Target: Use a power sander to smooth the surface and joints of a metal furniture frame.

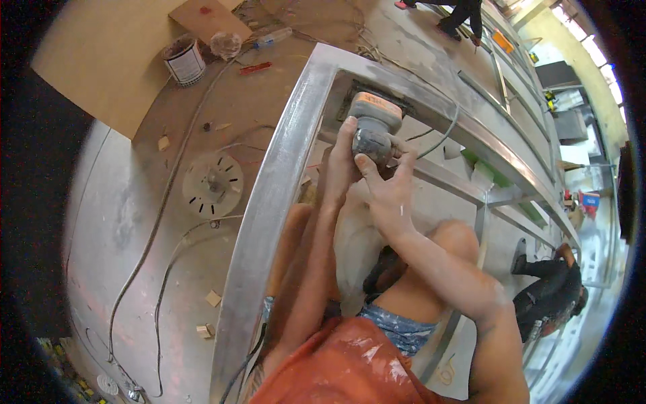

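An orange-and-grey power sander (377,111) is held against the inner side of a bare metal frame (279,145), close to its far left corner. My left hand (343,143) grips the sander along its left side, with the thumb up near the orange part. Round the dark rear end of the tool, the fingers and thumb of my right hand (389,185) are closed. A grey cable (445,135) loops beside the sander over the frame's far bar. The sander's pad is mostly hidden behind its body.
Cables (180,161) snake over the floor at left, past a round slotted disc (212,183). A paint-stained bucket (183,62) and a plastic bottle (272,38) stand or lie farther off. One person (548,293) crouches at right; another person (461,17) is at the far top.
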